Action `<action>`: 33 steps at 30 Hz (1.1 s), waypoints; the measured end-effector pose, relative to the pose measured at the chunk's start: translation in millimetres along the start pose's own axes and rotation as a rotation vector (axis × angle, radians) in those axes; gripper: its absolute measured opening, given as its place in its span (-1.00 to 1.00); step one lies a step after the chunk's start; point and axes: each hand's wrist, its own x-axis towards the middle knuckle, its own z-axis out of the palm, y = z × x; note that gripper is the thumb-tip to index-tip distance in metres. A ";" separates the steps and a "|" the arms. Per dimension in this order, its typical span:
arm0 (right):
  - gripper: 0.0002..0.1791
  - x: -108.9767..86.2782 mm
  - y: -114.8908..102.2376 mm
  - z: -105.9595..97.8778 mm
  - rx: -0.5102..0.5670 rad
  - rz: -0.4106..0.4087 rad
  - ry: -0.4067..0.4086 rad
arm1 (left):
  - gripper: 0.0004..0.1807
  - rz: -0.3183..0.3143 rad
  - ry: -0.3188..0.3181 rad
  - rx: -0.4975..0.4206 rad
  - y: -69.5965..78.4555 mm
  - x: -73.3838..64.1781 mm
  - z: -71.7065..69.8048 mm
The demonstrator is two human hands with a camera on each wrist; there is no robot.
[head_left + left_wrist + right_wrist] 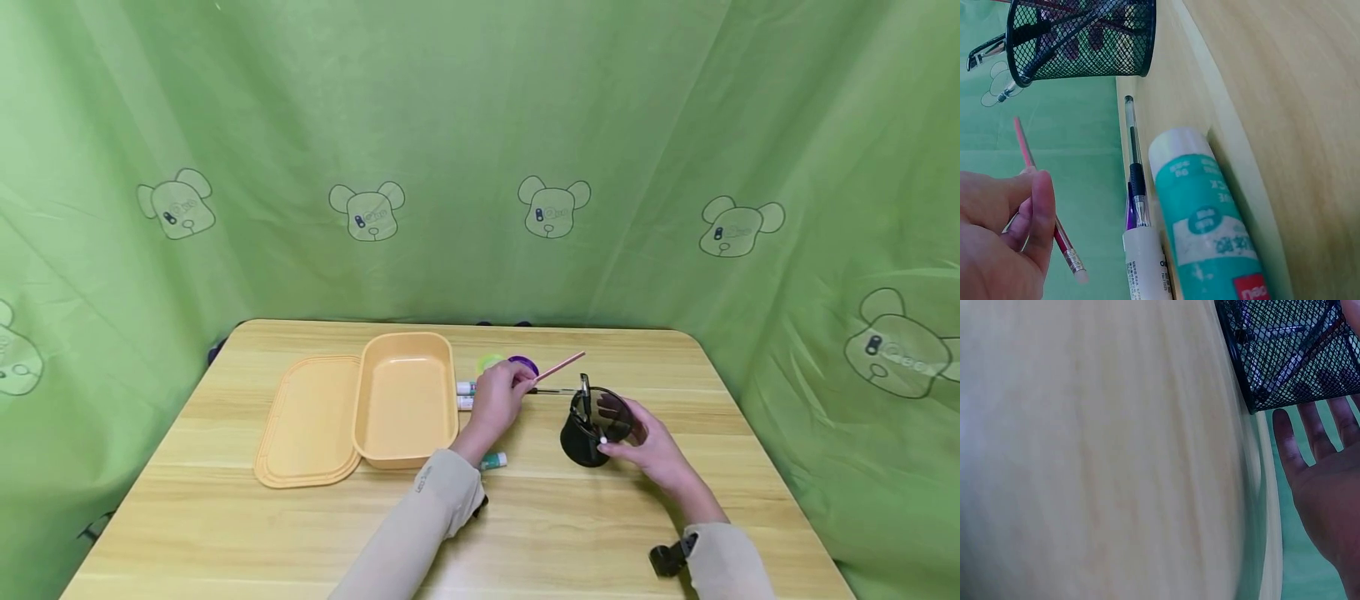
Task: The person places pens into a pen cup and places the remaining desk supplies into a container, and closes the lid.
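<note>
Round black metal-mesh pen cup [579,447]: held between thumb and fingers of right hand [654,447]. Slim pinkish-red pencil, metal-banded eraser end [560,367]: pinched in left hand's [498,395] fingertips, protruding both sides, near the cup.

Left hand [498,398] pinching between thumb and fingers, right hand [651,444] (fingers spread apart) gripping, both forearms [412,529] stretched forward
</note>
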 end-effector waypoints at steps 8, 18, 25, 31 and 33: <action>-0.06 0.4 -1.3 -0.1 -0.005 0.021 -0.002 | -0.87 0.022 0.028 -0.003 -0.3 -2.1 -2.4; -0.04 0.2 -1.5 -0.6 -0.012 0.032 0.000 | -0.88 -0.008 -0.023 -0.165 1.5 -2.0 -5.4; -0.05 0.3 -1.6 -1.0 -0.012 0.033 -0.005 | -0.84 0.006 -0.039 -0.282 3.9 -2.9 -6.9; -0.05 0.5 -1.6 -0.9 -0.002 0.025 -0.006 | -0.79 -0.030 -0.051 -0.442 4.4 -3.8 -7.2; -0.05 0.5 -1.5 -1.0 -0.002 0.024 -0.005 | -0.80 -0.046 -0.054 -0.483 4.6 -3.8 -7.6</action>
